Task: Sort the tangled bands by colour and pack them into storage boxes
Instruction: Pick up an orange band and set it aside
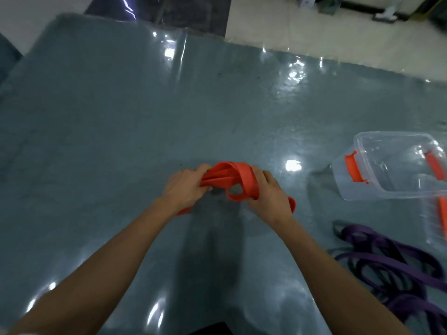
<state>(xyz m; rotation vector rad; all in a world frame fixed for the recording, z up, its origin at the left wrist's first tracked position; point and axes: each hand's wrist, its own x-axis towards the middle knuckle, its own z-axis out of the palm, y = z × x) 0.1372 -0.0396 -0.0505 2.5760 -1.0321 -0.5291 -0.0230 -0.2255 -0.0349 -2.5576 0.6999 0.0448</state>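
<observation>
Both hands, left (187,187) and right (268,193), grip the bunched orange band (228,176) between them.

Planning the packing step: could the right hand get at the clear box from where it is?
Probably yes. The clear box sits open on the table to the right of the right hand, with bare table between them. But that hand now grips the orange band, as does the left hand.

Big grey-blue table (121,122) under a shiny clear plastic sheet (174,52), all wrinkly and glaring at the far edge. Pale tiled floor (314,27) past it on the far right, dark patch of floor (193,13) far middle. Some blurry stuff (384,15) way back, can't tell what.
</observation>
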